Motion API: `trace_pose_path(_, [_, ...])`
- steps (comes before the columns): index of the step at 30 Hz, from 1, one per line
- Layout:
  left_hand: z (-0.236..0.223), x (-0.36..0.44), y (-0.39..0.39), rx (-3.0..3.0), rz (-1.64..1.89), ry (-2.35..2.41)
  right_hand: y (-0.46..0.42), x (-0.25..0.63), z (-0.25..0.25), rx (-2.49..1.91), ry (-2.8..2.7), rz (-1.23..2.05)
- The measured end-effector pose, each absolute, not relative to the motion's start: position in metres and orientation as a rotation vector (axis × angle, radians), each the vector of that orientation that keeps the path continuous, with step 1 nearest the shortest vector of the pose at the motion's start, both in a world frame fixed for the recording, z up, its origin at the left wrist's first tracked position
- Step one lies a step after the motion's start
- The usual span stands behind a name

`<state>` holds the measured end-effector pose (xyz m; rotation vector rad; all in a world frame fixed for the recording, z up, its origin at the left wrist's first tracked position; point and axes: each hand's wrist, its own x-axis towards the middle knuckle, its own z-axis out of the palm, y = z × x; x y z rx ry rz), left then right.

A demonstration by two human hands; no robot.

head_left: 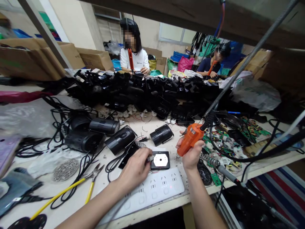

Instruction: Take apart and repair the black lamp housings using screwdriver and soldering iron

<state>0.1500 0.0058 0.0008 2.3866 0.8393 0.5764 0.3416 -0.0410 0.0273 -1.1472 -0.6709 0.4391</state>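
Note:
My right hand [193,151] is wrapped round an orange electric screwdriver [189,140], which hangs by its black cable from a metal spring. Its tip is hard to make out. My left hand [137,165] has its fingers curled at the left edge of a small black rectangular housing [167,165] with a white plate [161,160] on top. The fingers hide that edge. Beneath my left forearm and hand lies a white power strip [170,183]. Behind the hand are a black flat part [125,162] and several black cylindrical housings [121,139].
Yellow-handled cutters [95,173] and a pile of small screws [65,170] lie on the left. Green circuit boards [224,140] and a soldering iron [227,174] are on the right. Black parts [143,92] heap up at the back. Two co-workers [135,60] sit beyond.

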Motion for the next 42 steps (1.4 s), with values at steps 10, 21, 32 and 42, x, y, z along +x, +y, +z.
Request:
trace_pose_path(10, [0.029,0.143,0.029,2.444,0.688,0.897,-0.048,0.342,0.025,-1.123,-0.699,0.423])
trace_pose_path(21, [0.042,0.217,0.2,2.643,0.113,1.272,-0.062,0.346,0.022,-1.103,-0.621,0.465])
trace_pose_path(32, [0.032,0.211,0.218,2.538,0.193,1.167,-0.073,0.367,-0.015,-1.069,-0.704,0.59])
trace_pose_path(42, [0.077,0.144,0.135,1.96,0.596,0.833,-0.068,0.34,0.027,-1.092,-0.613,0.463])
